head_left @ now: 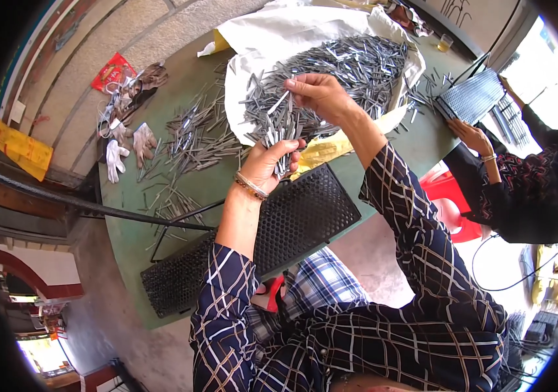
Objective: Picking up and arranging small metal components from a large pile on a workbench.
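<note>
My left hand (261, 164) is closed around a bunch of thin grey metal strips (281, 130), which stick up out of the fist. Just above it, my right hand (325, 98) pinches one shiny strip (278, 103) between thumb and finger. Behind both hands a large heap of similar strips (357, 62) lies on a white woven sheet (259, 29) with yellow parts. A long black tray (308, 209) full of small holes lies aslant at the table's near edge, below my hands; my left forearm covers part of it.
More strips (194, 134) lie loose on the green table (125, 215) at left. Work gloves (143, 140) and a red packet (114, 72) are on the far left. At right a co-worker (527, 183) handles another perforated tray (472, 95). A cup (445, 43) stands at the back.
</note>
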Demonstrator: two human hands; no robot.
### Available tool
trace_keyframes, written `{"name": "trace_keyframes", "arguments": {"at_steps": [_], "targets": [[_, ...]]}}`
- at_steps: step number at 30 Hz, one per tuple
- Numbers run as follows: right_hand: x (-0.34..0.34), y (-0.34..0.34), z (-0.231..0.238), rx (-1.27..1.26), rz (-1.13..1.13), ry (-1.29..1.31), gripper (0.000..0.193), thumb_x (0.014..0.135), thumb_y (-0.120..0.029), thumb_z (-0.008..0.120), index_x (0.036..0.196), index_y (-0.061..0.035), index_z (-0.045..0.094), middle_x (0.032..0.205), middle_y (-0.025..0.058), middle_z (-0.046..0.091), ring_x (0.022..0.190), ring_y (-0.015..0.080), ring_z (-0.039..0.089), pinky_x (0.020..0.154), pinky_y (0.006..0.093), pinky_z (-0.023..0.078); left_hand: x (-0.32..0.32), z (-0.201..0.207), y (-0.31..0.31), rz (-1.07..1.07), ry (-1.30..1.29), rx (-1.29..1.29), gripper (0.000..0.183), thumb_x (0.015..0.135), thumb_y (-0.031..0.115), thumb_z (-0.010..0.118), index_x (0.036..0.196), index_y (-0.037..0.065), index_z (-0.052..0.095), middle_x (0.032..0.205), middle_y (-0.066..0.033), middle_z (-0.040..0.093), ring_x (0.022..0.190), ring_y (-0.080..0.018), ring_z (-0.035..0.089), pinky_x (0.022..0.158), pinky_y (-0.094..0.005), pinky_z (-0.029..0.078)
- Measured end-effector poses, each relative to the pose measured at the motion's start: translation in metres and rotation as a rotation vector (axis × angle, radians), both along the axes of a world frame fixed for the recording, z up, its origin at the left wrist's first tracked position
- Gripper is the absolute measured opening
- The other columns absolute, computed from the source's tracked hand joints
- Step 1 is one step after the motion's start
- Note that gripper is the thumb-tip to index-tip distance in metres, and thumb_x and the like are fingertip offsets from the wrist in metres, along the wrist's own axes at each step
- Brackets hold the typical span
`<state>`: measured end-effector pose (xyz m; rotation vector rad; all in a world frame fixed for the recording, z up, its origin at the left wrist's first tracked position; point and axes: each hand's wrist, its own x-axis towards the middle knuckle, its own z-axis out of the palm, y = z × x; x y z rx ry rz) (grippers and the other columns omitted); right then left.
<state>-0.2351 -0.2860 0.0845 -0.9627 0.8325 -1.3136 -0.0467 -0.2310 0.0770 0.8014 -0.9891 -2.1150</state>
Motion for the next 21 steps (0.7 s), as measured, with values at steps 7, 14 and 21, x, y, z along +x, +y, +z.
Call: {"name": "trace_keyframes", "arguments": {"at_steps": [7, 14, 21], "targets": [[-0.033, -0.028, -0.021, -0.069, -0.203, 0.443, 0.03, 0.081, -0.022, 0.069, 0.094, 0.0052, 0.066, 0.073, 0.0051, 0.064, 0.067, 0.0076, 0.059, 0.059, 0.0199, 0.046, 0.001, 0.001, 0.017, 0.091, 0.038, 0.016, 0.024, 0.08, 0.007, 0.062, 0.102, 0.001, 0.054, 0.087, -0.0078, 0.06, 0.069, -0.0111, 0.055, 0.056, -0.0243, 0.048], [0.01, 0.055, 0.011, -0.077, 0.143, 0.616, 0.036, 0.086, -0.035, 0.063, 0.096, -0.0002, 0.067, 0.081, 0.0034, 0.066, 0.072, 0.0087, 0.058, 0.064, 0.0257, 0.047, 0.025, 0.005, 0.075, 0.199, 0.085, 0.072, 0.024, 0.082, 0.005, 0.06, 0.105, 0.0, 0.054, 0.089, -0.0101, 0.063, 0.068, -0.0114, 0.057, 0.056, -0.0247, 0.049], [0.052, 0.173, -0.025, 0.189, 0.325, 0.309, 0.017, 0.08, -0.013, 0.07, 0.087, 0.0028, 0.068, 0.074, 0.0032, 0.065, 0.067, 0.0063, 0.057, 0.06, 0.0212, 0.046, 0.038, -0.022, 0.17, 0.327, -0.006, 0.206, 0.025, 0.082, 0.006, 0.061, 0.106, 0.0, 0.056, 0.091, -0.0129, 0.065, 0.067, -0.0126, 0.059, 0.057, -0.0245, 0.048]]}}
